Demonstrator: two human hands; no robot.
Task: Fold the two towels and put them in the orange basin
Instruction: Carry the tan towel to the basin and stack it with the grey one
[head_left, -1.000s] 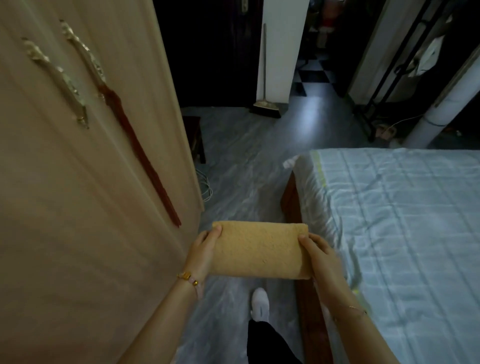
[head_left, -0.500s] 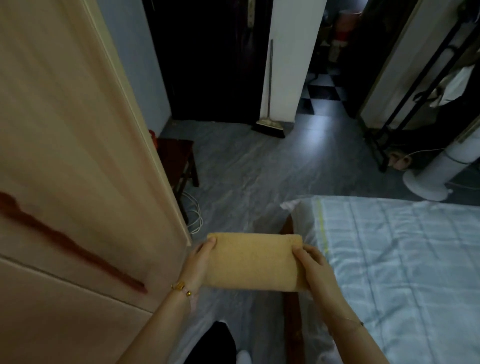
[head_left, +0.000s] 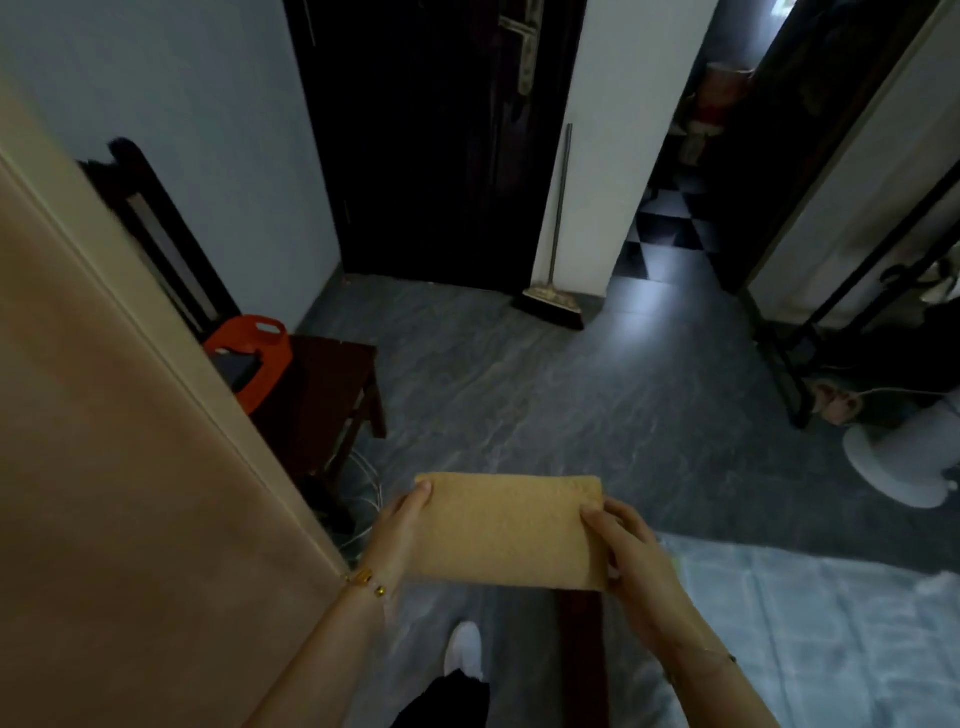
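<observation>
Pinching the folded yellow towel (head_left: 506, 530) at its short ends, thumbs on top, your left hand (head_left: 402, 525) and right hand (head_left: 623, 545) hold it in mid-air beside the wardrobe (head_left: 130, 467). Slacken either pinch and the folds may open. Further ahead, the orange basin (head_left: 254, 358) sits on a dark stool (head_left: 332, 395), half hidden by the wardrobe, so a blind drop could miss.

Mustard-yellow towel (head_left: 506, 530), speckled, low centre. Bright orange basin (head_left: 262, 348) at middle left, on a dark red-brown desk (head_left: 332, 379). Grey marbled floor (head_left: 571, 395) across the middle. Black-and-white chequered tiles (head_left: 670, 228) upper right. Pale blue-white bed sheet (head_left: 810, 623) with faint grid lines, lower right. Beige wardrobe (head_left: 104, 467) on the left. White shoe (head_left: 464, 649) at bottom centre. Gold bracelet (head_left: 366, 579) lower centre-left.
</observation>
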